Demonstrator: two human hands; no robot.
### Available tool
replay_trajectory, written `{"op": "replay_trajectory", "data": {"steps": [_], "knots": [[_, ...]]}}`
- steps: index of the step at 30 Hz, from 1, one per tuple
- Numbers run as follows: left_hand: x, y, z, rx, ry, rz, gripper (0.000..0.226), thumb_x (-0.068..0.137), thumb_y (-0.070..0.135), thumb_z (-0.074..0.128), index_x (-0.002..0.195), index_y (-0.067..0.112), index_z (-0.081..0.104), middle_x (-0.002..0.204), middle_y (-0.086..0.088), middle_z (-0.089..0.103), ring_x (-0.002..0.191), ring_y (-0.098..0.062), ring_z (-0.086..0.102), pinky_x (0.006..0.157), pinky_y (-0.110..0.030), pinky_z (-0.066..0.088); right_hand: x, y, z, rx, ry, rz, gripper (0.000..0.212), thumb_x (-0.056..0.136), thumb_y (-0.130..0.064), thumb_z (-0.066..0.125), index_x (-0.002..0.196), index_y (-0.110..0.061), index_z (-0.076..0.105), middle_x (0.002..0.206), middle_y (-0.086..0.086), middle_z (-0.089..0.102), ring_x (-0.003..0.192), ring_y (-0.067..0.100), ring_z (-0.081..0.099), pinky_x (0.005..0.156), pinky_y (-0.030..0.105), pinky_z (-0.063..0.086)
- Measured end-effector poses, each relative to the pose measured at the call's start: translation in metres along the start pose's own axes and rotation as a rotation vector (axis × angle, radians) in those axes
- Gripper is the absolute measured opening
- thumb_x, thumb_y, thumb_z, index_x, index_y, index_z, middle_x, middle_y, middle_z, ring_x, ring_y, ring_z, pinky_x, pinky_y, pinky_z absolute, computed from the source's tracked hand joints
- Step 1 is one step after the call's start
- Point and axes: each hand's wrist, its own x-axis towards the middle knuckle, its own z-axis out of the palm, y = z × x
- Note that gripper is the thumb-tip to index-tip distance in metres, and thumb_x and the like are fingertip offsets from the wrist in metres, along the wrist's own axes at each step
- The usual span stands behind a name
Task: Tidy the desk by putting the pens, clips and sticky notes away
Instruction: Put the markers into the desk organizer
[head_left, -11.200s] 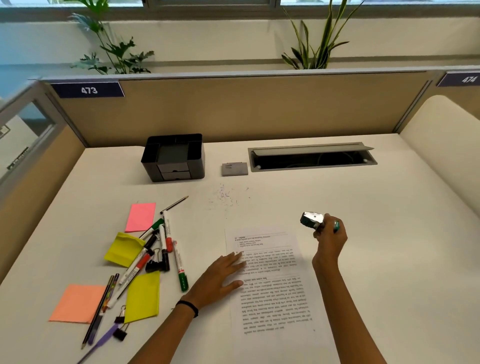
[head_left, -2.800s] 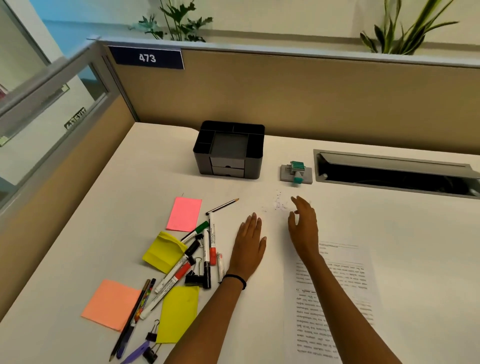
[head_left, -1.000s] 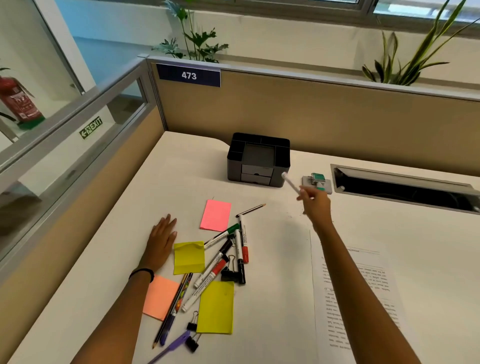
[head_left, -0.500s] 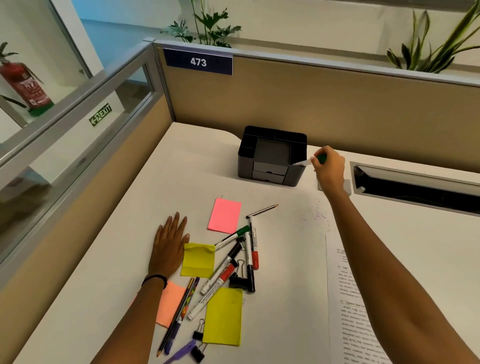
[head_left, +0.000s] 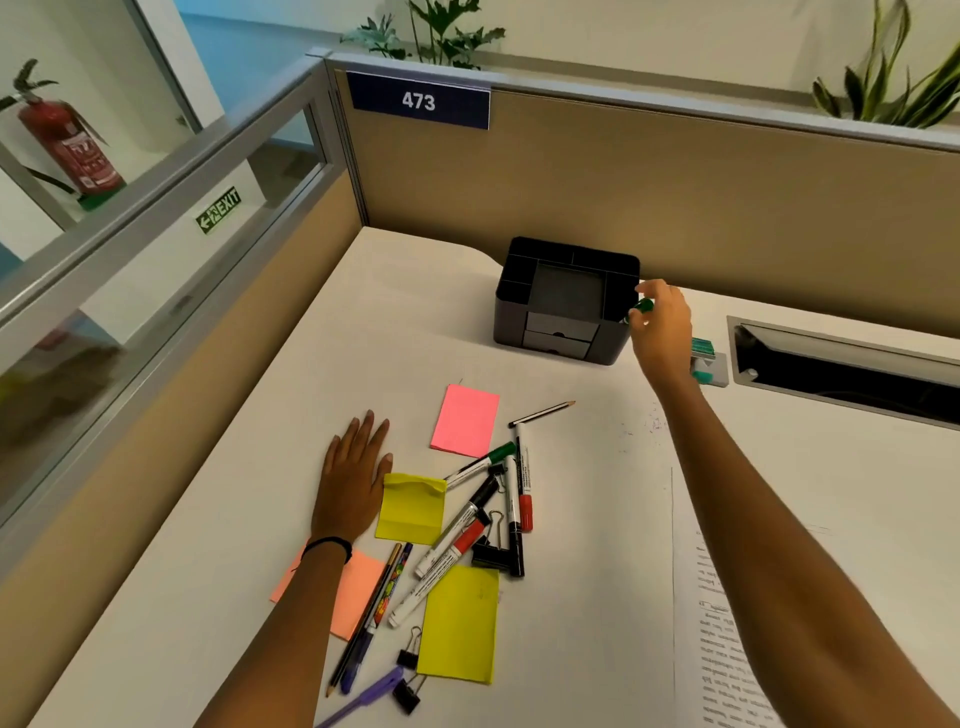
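- The right hand is pinched on a green-capped marker. It holds it cap up at the right-hand slot of the black desk organizer, I'd say to drop it in tip first.
- The left hand lies flat on the white desk with its fingers straight, holding nothing. It looks like a brace for the long reach.
- The rest waits in a heap just beside that hand: whiteboard markers, black binder clips, a pencil, and pink, orange and yellow sticky notes. Most of the job lies ahead.
- A printed sheet sits to the right, well apart from the heap.
- Behind it, a cable trough is sunk into the desktop.
- A tan partition carries the plate 473, and past the glass are an exit sign and a red fire extinguisher.
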Motion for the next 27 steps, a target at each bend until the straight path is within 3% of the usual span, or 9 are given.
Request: {"op": "replay_trajectory", "data": {"steps": [6,9,11,14,17,20,24,27], "knots": [[0.001,0.000,0.002,-0.078,0.043,-0.026,0.054,0.093,0.031,0.029,0.143,0.011,0.032,0.153,-0.010,0.025,0.142,-0.027,0.022,0.117,-0.045,0.016,-0.073,0.004,0.008,0.165,0.051,-0.190,0.017,0.090,0.000,0.052,0.105,-0.001,0.059,0.114,0.018,0.057,0.091,0.019,0.057,0.080,0.032,0.054],[0.001,0.000,0.002,-0.080,0.049,-0.024,0.054,0.092,0.029,0.031,0.143,0.010,0.032,0.153,-0.012,0.026,0.142,-0.028,0.022,0.117,-0.045,0.016,-0.119,0.010,0.022,0.143,-0.174,-0.177,0.011,0.090,-0.004,0.054,0.095,-0.005,0.063,0.100,0.013,0.067,0.079,0.015,0.057,0.072,0.029,0.052],[0.000,0.000,0.002,-0.078,0.050,-0.026,0.054,0.092,0.029,0.030,0.143,0.010,0.032,0.153,-0.012,0.026,0.142,-0.028,0.022,0.117,-0.045,0.016,-0.145,0.016,0.034,0.076,-0.379,-0.081,0.008,0.089,-0.011,0.057,0.091,-0.005,0.063,0.093,0.012,0.069,0.077,0.018,0.060,0.076,0.036,0.055],[0.000,0.001,0.002,-0.072,0.049,-0.026,0.054,0.092,0.029,0.030,0.142,0.010,0.033,0.153,-0.012,0.027,0.142,-0.028,0.023,0.116,-0.045,0.016,-0.178,0.025,0.049,-0.086,-0.570,0.088,0.024,0.083,-0.028,0.065,0.093,-0.008,0.059,0.093,0.009,0.065,0.082,0.023,0.060,0.072,0.031,0.049],[0.000,0.001,0.001,-0.071,0.050,-0.022,0.054,0.092,0.029,0.030,0.142,0.010,0.033,0.152,-0.012,0.027,0.142,-0.029,0.023,0.116,-0.045,0.016,-0.200,0.030,0.058,-0.104,-0.580,0.120,0.035,0.080,-0.033,0.069,0.097,-0.006,0.053,0.092,0.006,0.053,0.080,0.018,0.048,0.067,0.026,0.034],[0.000,0.001,0.001,-0.080,0.052,-0.020,0.054,0.092,0.028,0.031,0.142,0.009,0.034,0.152,-0.013,0.027,0.142,-0.029,0.024,0.116,-0.046,0.017,-0.205,0.028,0.061,-0.074,-0.555,0.132,0.034,0.078,-0.032,0.071,0.091,-0.008,0.050,0.089,0.002,0.045,0.079,0.016,0.043,0.066,0.025,0.031],[0.000,0.002,0.001,-0.086,0.060,-0.016,0.054,0.092,0.028,0.032,0.141,0.008,0.035,0.151,-0.014,0.029,0.141,-0.030,0.025,0.116,-0.047,0.018,-0.205,0.024,0.065,-0.104,-0.594,0.185,0.038,0.079,-0.033,0.070,0.066,-0.017,0.038,0.084,0.011,0.054,0.073,0.017,0.046,0.056,0.026,0.029],[0.000,0.001,0.002,-0.088,0.060,-0.017,0.054,0.091,0.028,0.032,0.141,0.007,0.035,0.151,-0.015,0.029,0.141,-0.031,0.026,0.116,-0.047,0.018,-0.201,0.024,0.067,-0.089,-0.611,0.216,0.039,0.082,-0.032,0.067,0.062,-0.015,0.039,0.082,0.019,0.064,0.069,0.019,0.051,0.057,0.026,0.034]]}}
